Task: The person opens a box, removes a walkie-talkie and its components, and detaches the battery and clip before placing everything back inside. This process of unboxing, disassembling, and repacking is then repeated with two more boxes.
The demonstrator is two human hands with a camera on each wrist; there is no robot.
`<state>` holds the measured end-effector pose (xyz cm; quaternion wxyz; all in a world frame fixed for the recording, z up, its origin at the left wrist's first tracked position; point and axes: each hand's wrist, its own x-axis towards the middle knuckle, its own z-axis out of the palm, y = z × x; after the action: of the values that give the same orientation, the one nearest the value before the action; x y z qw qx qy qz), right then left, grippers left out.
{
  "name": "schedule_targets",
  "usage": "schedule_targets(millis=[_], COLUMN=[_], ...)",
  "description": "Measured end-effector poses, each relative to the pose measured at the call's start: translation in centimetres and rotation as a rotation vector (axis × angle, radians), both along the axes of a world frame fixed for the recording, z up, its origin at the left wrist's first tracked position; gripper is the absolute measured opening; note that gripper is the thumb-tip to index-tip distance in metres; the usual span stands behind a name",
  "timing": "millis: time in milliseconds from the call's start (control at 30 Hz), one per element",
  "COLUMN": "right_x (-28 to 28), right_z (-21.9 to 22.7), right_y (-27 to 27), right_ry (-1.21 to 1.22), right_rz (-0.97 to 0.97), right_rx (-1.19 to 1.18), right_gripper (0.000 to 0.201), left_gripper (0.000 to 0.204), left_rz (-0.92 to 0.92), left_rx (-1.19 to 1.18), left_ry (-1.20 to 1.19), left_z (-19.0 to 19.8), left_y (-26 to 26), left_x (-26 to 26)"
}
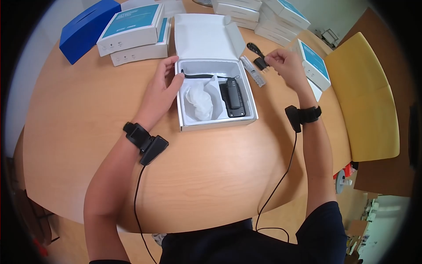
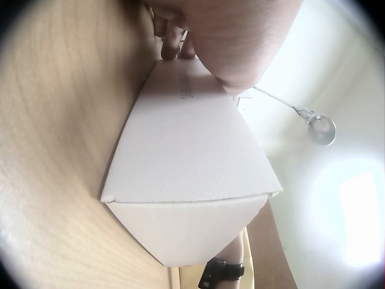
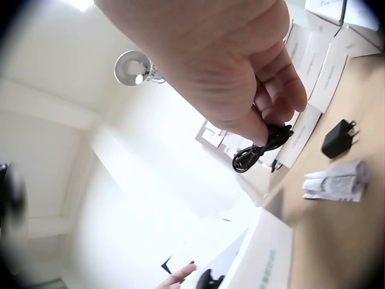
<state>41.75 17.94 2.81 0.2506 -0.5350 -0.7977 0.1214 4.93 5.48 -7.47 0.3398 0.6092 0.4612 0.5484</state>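
An open white box [image 1: 215, 128] stands on the table with its lid flap raised at the back. My left hand [image 1: 160, 94] grips its left wall near the far corner, thumb over the rim and fingers outside. Inside, a black handheld device [image 1: 234, 97] with a clip lies in the right compartment. A white plastic wrapping [image 1: 200, 102] fills the left one, and a black strap [image 1: 198, 76] runs behind them. My right hand [image 1: 288, 68] pinches a coiled black cable [image 3: 261, 149] above the table. Close by lie a black plug adapter [image 3: 338, 139] and a folded white paper packet [image 3: 335, 182].
Stacked white-and-teal boxes [image 1: 132, 26] and a blue box [image 1: 85, 31] stand at the back left. More white boxes [image 1: 281, 22] are stacked at the back right. Another teal-topped box [image 1: 314, 64] sits right of my right hand, beside a yellow chair [image 1: 367, 97].
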Motion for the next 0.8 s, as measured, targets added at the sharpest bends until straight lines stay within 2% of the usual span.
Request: schedule_targets(millis=[200,300,400,500,633,700,800], right_x=[0.5,0.1,-1.3,-4.2,-9.1,-10.9,-12.6], right_z=[-1.8,-2.0,-1.2,0.7,1.2,0.8,-0.3], right_y=[-0.5,-0.7,-1.1,-2.5,-5.2,-5.7,-5.5], right_ry=[-0.135,-0.209,-0.234,-0.121,0.084,0.058,-0.07], right_rz=[-0.076,-0.081,-0.063,0.065,0.356,0.465,0.53], right_rx=[-0.154,-0.102,0.078,0.076,-0.12,-0.186,-0.264], right_gripper=[0.024,0.025,0.028,0.031,0.045,0.054,0.066], left_gripper=[0.051,0.052,0.052,0.053,0.053,0.052,0.052], left_rz=[-0.001,-0.001,-0.003,-0.003,-0.003,-0.002,-0.009], left_rx=[-0.007,-0.001,0.008,0.009,0.014,0.01,0.012], left_ry=[-0.005,-0.005,0.001,0.008,0.002,0.002,-0.002], left_z=[0.1,0.1,0.0,0.0,0.0,0.0,-0.1], left_y=[0.0,0.0,0.0,0.0,0.1,0.0,0.2], left_x=[0.1,0.1,0.0,0.0,0.0,0.0,0.0])
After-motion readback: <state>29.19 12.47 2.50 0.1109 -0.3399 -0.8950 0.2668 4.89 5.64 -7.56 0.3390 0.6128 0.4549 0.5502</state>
